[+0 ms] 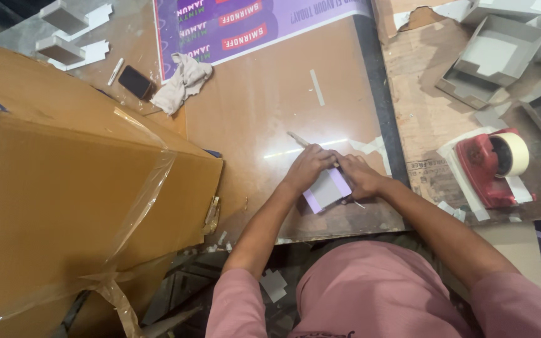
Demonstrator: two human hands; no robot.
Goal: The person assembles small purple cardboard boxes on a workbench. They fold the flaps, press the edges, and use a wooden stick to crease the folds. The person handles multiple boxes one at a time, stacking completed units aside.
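Both of my hands meet over a small grey cardboard piece with lilac edges (325,189) on the brown worktop (264,112). My left hand (308,166) presses on its upper left side, fingers curled, and a thin pale stick (297,139) pokes out from under that hand. My right hand (359,176) holds the piece's right edge. The far part of the piece is hidden under my fingers.
A large taped cardboard box (64,206) fills the left. A red tape dispenser (493,166) sits at right, with several grey cardboard trays (496,53) behind it. A crumpled cloth (183,81), a dark phone (136,81) and a purple printed sheet (245,22) lie at the back.
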